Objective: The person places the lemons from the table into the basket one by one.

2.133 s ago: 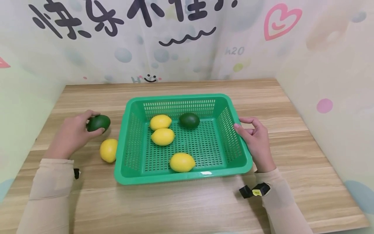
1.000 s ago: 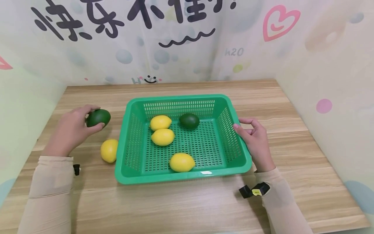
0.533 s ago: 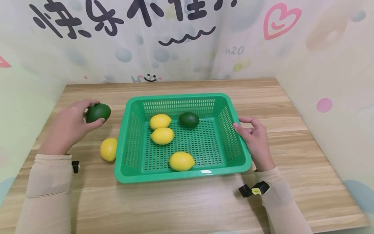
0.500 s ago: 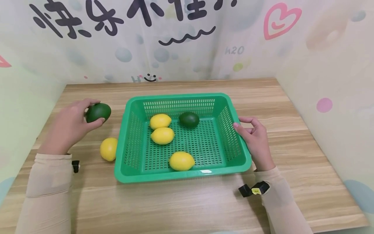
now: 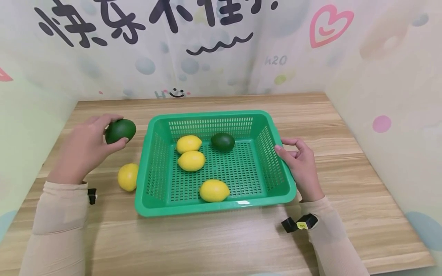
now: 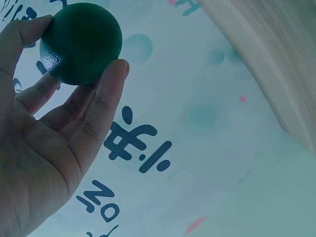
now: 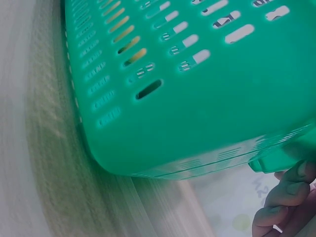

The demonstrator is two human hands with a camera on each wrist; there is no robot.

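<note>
My left hand [image 5: 86, 147] grips a dark green lime [image 5: 120, 130] between thumb and fingers, lifted off the wood just left of the green basket [image 5: 281, 176]; the left wrist view shows the same lime [image 6: 80, 43] in my fingertips. My right hand [image 5: 299, 165] holds the basket's right rim [image 7: 281, 158], thumb on top and fingers curled beneath. Inside the basket lie three yellow lemons [image 5: 188, 144] [image 5: 191, 161] [image 5: 214, 190] and a second green lime [image 5: 222, 141]. One more lemon [image 5: 127, 177] sits on the table against the basket's left wall.
The wooden table [image 5: 214, 241] is closed in by patterned walls at the back and both sides. Bare wood stretches in front of the basket and to its right. Small black and yellow wrist devices [image 5: 299, 224] sit on both sleeves.
My left hand has raised the green lime off the table and carried it a little right, toward the basket. The right hand and the basket have stayed put.
</note>
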